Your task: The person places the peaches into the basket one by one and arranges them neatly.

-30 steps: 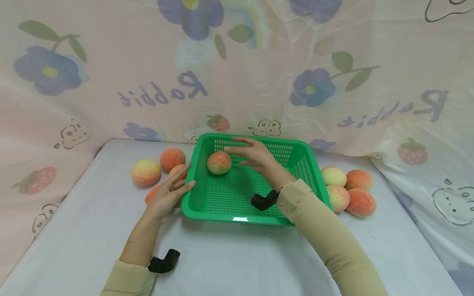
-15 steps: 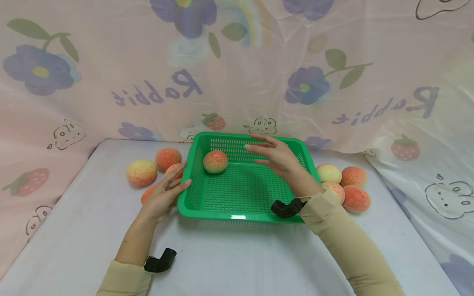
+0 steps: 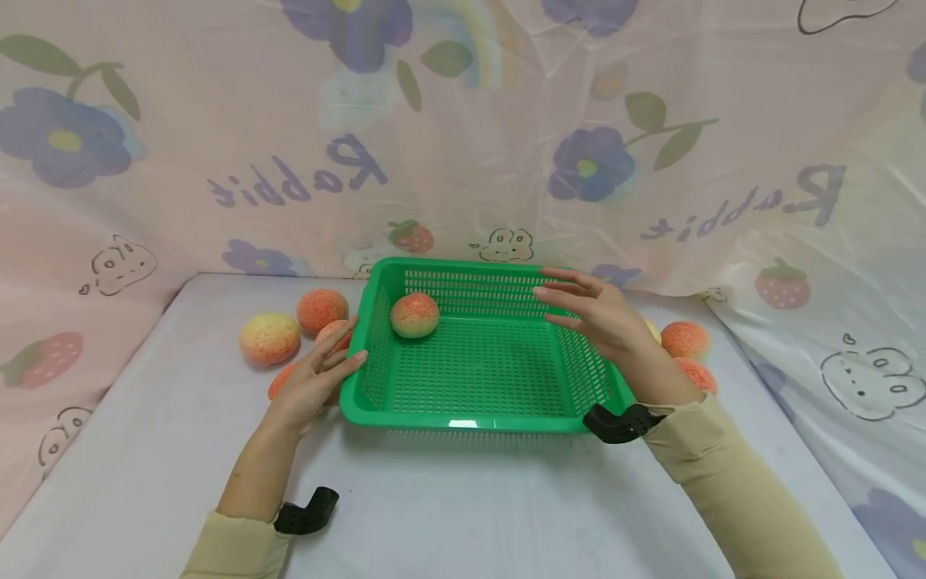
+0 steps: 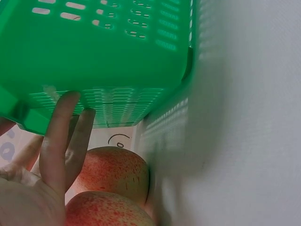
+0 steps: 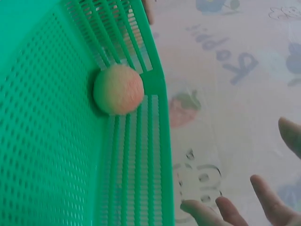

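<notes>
A green plastic basket (image 3: 463, 424) stands on the table with one peach (image 3: 415, 315) in its far left corner. My left hand (image 3: 307, 390) is at the basket's left side, its thumb tip at the rim. In the left wrist view the fairly straight fingers (image 4: 55, 141) touch the basket's outer wall. My right hand (image 3: 604, 318) hovers over the basket's right side with spread fingers and holds nothing. Beyond it, several peaches (image 3: 684, 341) lie right of the basket, partly hidden by that hand and wrist.
Left of the basket lie several more peaches (image 3: 270, 338), some partly covered by the left hand. A white cloth covers the table (image 3: 463, 507). A printed curtain (image 3: 470, 145) hangs close behind the basket and along both sides.
My right hand has moved right, away from the peach in the basket and across to the basket's right side. The left hand stays at the left rim. The head view has shifted slightly.
</notes>
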A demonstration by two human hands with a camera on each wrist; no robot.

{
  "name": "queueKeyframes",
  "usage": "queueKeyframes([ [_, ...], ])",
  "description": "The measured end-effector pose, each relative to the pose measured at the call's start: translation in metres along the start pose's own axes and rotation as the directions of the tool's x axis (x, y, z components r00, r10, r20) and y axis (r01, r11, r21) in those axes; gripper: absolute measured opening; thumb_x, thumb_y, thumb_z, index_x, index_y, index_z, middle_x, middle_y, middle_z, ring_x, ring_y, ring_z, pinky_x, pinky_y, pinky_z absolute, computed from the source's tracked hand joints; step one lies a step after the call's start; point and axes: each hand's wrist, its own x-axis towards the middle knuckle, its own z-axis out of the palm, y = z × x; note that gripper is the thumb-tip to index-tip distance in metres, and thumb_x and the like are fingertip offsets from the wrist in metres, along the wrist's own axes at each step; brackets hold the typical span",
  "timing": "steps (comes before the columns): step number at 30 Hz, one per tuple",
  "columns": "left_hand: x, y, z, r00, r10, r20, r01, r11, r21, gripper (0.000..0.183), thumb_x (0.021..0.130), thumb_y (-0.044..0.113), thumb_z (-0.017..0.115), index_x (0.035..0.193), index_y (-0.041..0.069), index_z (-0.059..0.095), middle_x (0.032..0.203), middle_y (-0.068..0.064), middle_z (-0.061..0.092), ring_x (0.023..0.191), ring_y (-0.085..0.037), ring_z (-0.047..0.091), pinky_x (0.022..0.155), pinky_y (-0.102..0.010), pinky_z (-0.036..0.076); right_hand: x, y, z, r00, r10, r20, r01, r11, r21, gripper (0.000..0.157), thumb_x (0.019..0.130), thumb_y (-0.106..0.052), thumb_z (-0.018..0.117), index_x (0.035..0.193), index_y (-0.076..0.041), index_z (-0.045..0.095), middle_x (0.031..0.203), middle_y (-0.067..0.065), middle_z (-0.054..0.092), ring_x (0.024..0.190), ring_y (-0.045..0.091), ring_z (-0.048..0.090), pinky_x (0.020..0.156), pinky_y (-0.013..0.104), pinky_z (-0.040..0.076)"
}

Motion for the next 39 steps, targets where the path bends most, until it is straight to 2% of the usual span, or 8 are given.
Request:
queueKeyframes([
  [6,-0.001,0.001,0.000,1.000,0.003,-0.002,-0.003,1.000,0.000,0.069,0.097,0.029,0.058,0.154,0.030,0.020,0.146,-0.024,0.038,0.100,-0.012,0.063,0.079,-0.028,0.055,-0.013,-0.003,-0.026,1.000,-0.030,-0.007,0.030,1.000,-0.001,0.041,0.095,-0.021,0.062,0.133,-0.019,0.049,0.132,-0.002,0.044,0.130,0.021,0.039,0.107,0.040,0.039],
  [12,-0.002,0.000,-0.001,1.000,-0.008,-0.010,0.008,1.000,0.009,0.069,0.097,0.030,0.058,0.154,0.031,0.019,0.146,-0.023,0.038,0.101,-0.013,0.063,0.080,-0.028,0.054,-0.021,-0.004,-0.047,0.998,-0.047,-0.049,0.048,0.999,0.020,0.041,0.094,-0.019,0.063,0.132,-0.016,0.048,0.127,-0.006,0.045,0.124,0.015,0.042,0.091,0.024,0.050],
  [15,-0.003,0.000,-0.002,1.000,-0.018,-0.016,0.018,1.000,0.019,0.069,0.096,0.032,0.058,0.154,0.032,0.019,0.148,-0.021,0.037,0.102,-0.013,0.062,0.080,-0.027,0.054,-0.024,-0.003,-0.056,0.996,-0.045,-0.073,0.049,0.997,0.051,0.042,0.093,-0.017,0.064,0.133,-0.014,0.049,0.126,-0.007,0.047,0.119,0.011,0.045,0.088,0.023,0.051],
  [23,-0.004,0.002,-0.002,1.000,-0.026,-0.016,0.026,1.000,0.016,0.069,0.096,0.034,0.059,0.153,0.034,0.019,0.148,-0.020,0.036,0.100,-0.010,0.062,0.079,-0.027,0.054,-0.032,0.000,-0.073,0.994,-0.026,-0.104,0.035,0.996,0.082,0.041,0.093,-0.015,0.064,0.132,-0.018,0.052,0.128,-0.009,0.047,0.131,0.019,0.033,0.088,0.024,0.052],
  [32,-0.003,0.002,-0.001,1.000,-0.017,-0.006,0.017,1.000,0.014,0.069,0.097,0.033,0.057,0.154,0.033,0.018,0.150,-0.020,0.033,0.105,-0.012,0.060,0.081,-0.028,0.053,-0.037,0.016,-0.090,0.993,0.002,-0.115,0.001,1.000,0.030,0.034,0.093,-0.016,0.063,0.125,-0.022,0.053,0.123,-0.011,0.048,0.111,0.000,0.050,0.087,0.017,0.049],
  [34,-0.002,0.002,-0.001,1.000,-0.010,-0.002,0.010,1.000,0.013,0.069,0.097,0.032,0.057,0.154,0.032,0.018,0.151,-0.020,0.031,0.107,-0.014,0.060,0.081,-0.028,0.053,-0.038,0.021,-0.095,0.992,0.018,-0.126,-0.019,1.000,-0.011,0.036,0.094,-0.019,0.063,0.128,-0.023,0.052,0.124,-0.011,0.048,0.115,0.004,0.049,0.096,0.021,0.045],
  [37,-0.001,0.001,0.000,1.000,-0.006,0.003,0.005,1.000,0.011,0.069,0.097,0.031,0.057,0.154,0.032,0.018,0.152,-0.019,0.030,0.108,-0.014,0.059,0.082,-0.028,0.053,-0.040,0.030,-0.100,0.989,0.035,-0.144,-0.049,0.994,-0.096,0.042,0.095,-0.026,0.062,0.135,-0.023,0.049,0.130,-0.010,0.044,0.131,0.018,0.038,0.112,0.037,0.031],
  [39,-0.001,0.001,0.000,1.000,-0.005,0.006,0.005,1.000,0.006,0.069,0.097,0.031,0.057,0.154,0.032,0.018,0.152,-0.020,0.030,0.107,-0.013,0.060,0.082,-0.028,0.053,-0.041,0.038,-0.103,0.986,0.043,-0.161,-0.065,0.988,-0.137,0.046,0.095,-0.030,0.061,0.138,-0.024,0.047,0.128,-0.012,0.045,0.136,0.025,0.031,0.115,0.048,0.020],
])
